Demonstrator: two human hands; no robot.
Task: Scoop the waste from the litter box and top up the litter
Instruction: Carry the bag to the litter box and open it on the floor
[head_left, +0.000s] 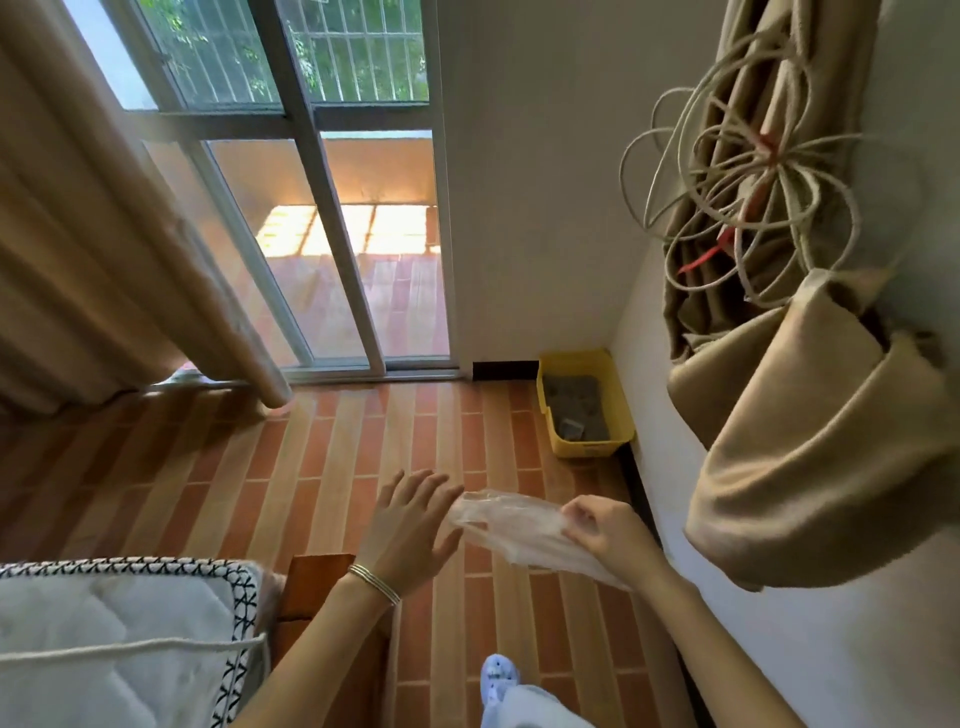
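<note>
While one yellow litter box (584, 405) is sitting in the corner, right hand (605, 530) fingers are pinching one clear plastic bag (498, 525); left hand (410, 525) fingers are spreading apart; box contents unclear.

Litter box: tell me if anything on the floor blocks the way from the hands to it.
Nothing visible does. The yellow litter box sits in the corner against the wall, and only bare floor tiles lie between it and the left hand and right hand, which holds a clear plastic bag.

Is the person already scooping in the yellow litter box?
No, the yellow litter box sits untouched in the corner, while the right hand holds a clear plastic glove toward the open left hand.
</note>
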